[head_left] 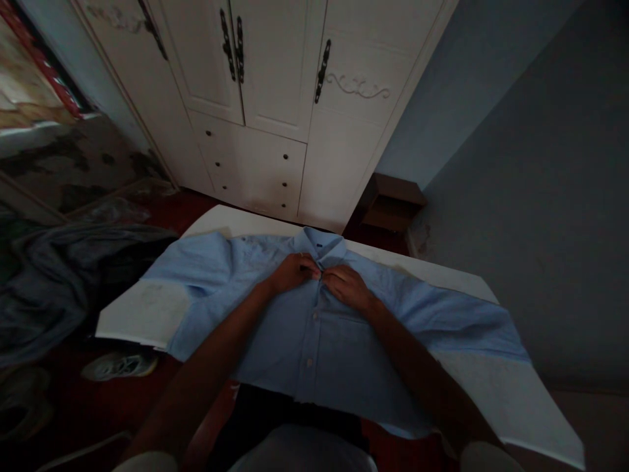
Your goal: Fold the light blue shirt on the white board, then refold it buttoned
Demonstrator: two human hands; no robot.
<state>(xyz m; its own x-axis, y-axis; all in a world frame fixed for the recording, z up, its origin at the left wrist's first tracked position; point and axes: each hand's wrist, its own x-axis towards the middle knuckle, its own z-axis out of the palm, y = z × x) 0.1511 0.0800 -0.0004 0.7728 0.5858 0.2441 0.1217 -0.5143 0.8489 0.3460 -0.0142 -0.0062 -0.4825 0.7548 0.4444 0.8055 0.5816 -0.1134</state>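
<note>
A light blue long-sleeved shirt (280, 328) lies front side up on a white table (142, 314), its collar at the far edge and its sleeves spread to both sides. My left hand (296, 271) pinches one side of the front opening just below the collar. Right beside it, my right hand (346, 286) pinches the other side, and the fingertips of both meet at the placket. Whatever button sits between them is hidden. Lower down the placket, buttons (309, 362) show. The shirt's hem hangs over the near table edge.
Behind the table stands a white wardrobe (275, 85) with dark handles. A brown box-like shelf (396, 200) is by the wall at right. Dark grey cloth (49, 282) is heaped at left, above a shoe (119, 366) on the red floor.
</note>
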